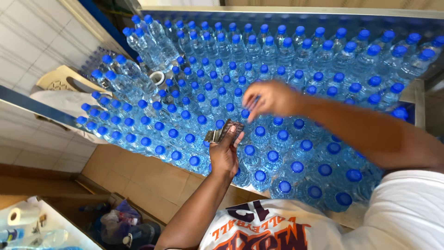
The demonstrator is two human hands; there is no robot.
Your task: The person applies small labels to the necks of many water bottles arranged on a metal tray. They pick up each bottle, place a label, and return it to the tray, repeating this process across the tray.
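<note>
Many clear water bottles with blue caps (259, 65) stand packed upright on a table. My left hand (225, 150) is raised over the near bottles and holds a small stack of thin dark and silvery pieces (221, 132), perhaps cap seals. My right hand (269, 98) hovers just above and to the right of that stack, blurred, fingers pinched over the bottle caps. Whether it holds anything cannot be made out.
A roll of tape (157, 77) lies among the bottles at the left. The table's far metal edge (296, 11) runs along the top. Below left are a tan tiled floor (138, 176), a paper roll (23, 215) and a bag (120, 222).
</note>
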